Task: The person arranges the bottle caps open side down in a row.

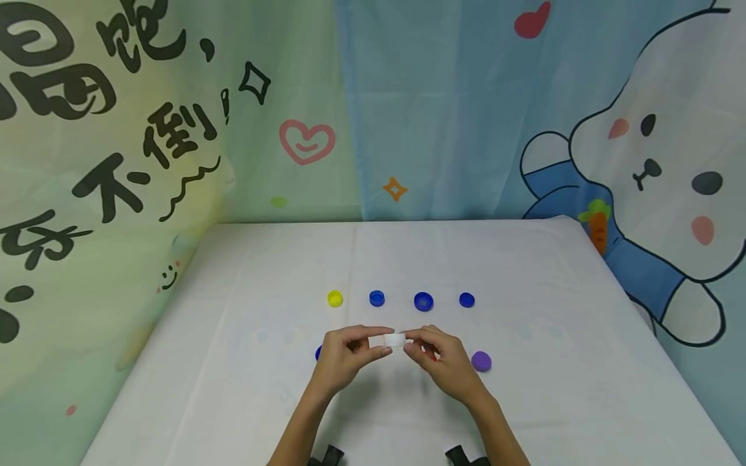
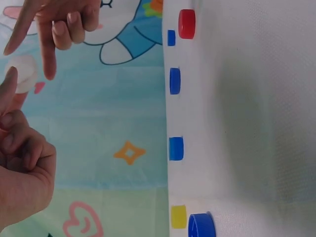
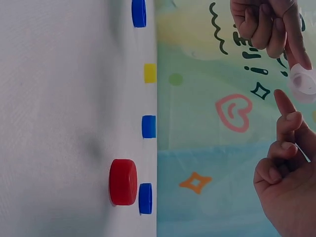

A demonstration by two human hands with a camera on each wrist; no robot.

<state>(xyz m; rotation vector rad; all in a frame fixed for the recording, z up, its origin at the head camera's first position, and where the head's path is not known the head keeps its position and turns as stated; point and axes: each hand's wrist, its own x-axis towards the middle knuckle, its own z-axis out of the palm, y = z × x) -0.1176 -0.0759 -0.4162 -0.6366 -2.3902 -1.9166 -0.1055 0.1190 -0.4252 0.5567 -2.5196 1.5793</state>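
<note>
A small white bottle cap (image 1: 394, 340) is held up over the table between the two hands. My left hand (image 1: 342, 356) pinches it between thumb and index finger. From the other side, my right hand (image 1: 444, 364) has its thumb and index fingertips spread at the cap's edge. The right wrist view shows a gap between the right index finger (image 3: 282, 101) and the cap (image 3: 303, 83). Behind the right hand, a red cap (image 1: 430, 355) is mostly hidden. A blue cap (image 1: 318, 353) peeks out beside the left hand, largely covered by it.
Across the white table (image 1: 262, 401), a row holds a yellow cap (image 1: 335, 298), a blue cap (image 1: 377, 298), a wider blue cap (image 1: 423, 301) and another blue cap (image 1: 467, 299). A purple cap (image 1: 481, 361) lies right of the right hand. Printed curtains (image 1: 431, 129) hang behind.
</note>
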